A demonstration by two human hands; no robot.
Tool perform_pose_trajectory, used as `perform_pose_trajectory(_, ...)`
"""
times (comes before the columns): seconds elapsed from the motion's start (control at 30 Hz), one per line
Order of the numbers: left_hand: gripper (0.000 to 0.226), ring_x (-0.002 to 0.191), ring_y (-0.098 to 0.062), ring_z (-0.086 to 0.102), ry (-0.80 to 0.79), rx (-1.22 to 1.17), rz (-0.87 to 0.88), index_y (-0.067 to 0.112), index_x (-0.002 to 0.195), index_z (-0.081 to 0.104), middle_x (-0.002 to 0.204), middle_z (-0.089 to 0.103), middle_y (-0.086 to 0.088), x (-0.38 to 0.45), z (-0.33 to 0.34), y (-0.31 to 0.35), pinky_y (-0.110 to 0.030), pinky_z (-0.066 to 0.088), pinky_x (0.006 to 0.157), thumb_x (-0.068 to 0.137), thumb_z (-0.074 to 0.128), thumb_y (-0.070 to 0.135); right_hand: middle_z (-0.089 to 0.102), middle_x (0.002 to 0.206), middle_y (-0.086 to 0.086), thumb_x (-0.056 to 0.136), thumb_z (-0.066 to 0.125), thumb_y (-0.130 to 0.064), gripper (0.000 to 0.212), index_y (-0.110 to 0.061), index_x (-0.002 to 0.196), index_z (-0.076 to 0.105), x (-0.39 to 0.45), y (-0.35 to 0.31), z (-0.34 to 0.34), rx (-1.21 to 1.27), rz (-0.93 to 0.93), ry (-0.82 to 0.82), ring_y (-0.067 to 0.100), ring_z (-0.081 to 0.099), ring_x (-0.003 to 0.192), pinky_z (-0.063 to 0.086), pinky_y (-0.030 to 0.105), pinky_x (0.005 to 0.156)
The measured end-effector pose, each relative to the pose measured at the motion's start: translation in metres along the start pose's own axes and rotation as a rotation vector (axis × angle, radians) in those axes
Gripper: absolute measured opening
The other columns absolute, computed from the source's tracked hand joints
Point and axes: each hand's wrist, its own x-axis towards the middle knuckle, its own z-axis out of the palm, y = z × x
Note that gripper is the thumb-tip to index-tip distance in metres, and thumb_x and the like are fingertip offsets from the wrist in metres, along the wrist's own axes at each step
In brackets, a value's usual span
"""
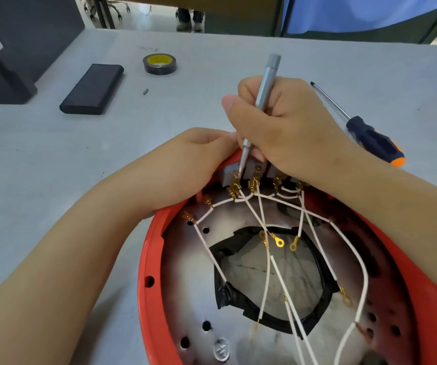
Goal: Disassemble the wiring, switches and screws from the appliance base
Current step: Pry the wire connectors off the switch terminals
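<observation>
Right hand (285, 127) clamps the driver (264, 88), tip on a switch (232, 173) terminal at the base's (149, 259) far rim; left hand (186, 164) braces the rim (fingers hidden). Risk: tip slipping, tearing wires (267, 272).

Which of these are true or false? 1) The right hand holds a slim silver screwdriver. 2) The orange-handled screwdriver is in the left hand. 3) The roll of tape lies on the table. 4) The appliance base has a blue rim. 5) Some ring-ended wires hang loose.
1) True: the right hand grips the silver screwdriver, tip at the switches.
2) False: the orange-handled screwdriver lies on the table; the left hand rests on the appliance base.
3) True: the roll of tape lies beyond the hands.
4) False: its rim is red.
5) True: several wires end in free gold rings.
</observation>
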Motion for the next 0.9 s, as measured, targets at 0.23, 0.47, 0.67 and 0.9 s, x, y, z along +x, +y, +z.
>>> perform_pose_trajectory(0.23, 0.043, 0.095, -0.032, 0.065, -0.015, 0.036, -0.023, 0.021, 0.097, 0.070, 0.098, 0.071, -0.014, -0.001, 0.000, 0.002, -0.046, 0.051, 0.088, 0.101, 0.034, 0.043, 0.046, 0.048, 0.002, 0.095, 0.056, -0.017, 0.033, -0.012, 0.065, 0.042, -0.003, -0.006, -0.006, 0.155, -0.003, 0.021, 0.005, 0.046, 0.039, 0.038, 0.013, 0.045)
perform_pose_trajectory(0.47, 0.040, 0.095, -0.013, 0.068, -0.029, 0.069, -0.009, 0.035, 0.104, 0.071, 0.096, 0.074, 0.008, -0.007, 0.000, 0.006, -0.036, 0.048, 0.094, 0.102, 0.032, 0.043, 0.060, 0.055, 0.002, 0.089, 0.059, -0.029, 0.018, -0.011, 0.084, 0.058, -0.019, -0.026, -0.033, 0.248, -0.028, -0.020, 0.022, 0.035, 0.033, 0.029, 0.022, 0.031)
perform_pose_trajectory(0.67, 0.037, 0.079, -0.011, 0.067, 0.017, 0.045, -0.020, 0.034, 0.088, 0.074, 0.088, 0.075, 0.007, -0.008, 0.001, 0.007, -0.025, 0.052, 0.074, 0.099, 0.040, 0.044, 0.072, 0.069, 0.003, 0.088, 0.057, -0.040, 0.022, -0.023, 0.099, 0.068, -0.049, -0.026, -0.041, 0.072, 0.036, -0.107, 0.019, 0.053, 0.033, 0.039, 0.024, 0.034)
perform_pose_trajectory(0.9, 0.025, 0.097, -0.017, 0.067, 0.025, -0.053, -0.021, 0.025, 0.102, 0.073, 0.097, 0.075, 0.004, -0.010, 0.005, 0.007, -0.022, 0.052, 0.079, 0.095, 0.054, 0.039, 0.065, 0.081, -0.030, 0.079, 0.067, -0.045, 0.017, -0.042, 0.095, 0.060, -0.078, -0.020, -0.042, -0.573, 0.126, -0.249, -0.005, 0.058, 0.078, 0.046, 0.022, 0.071)
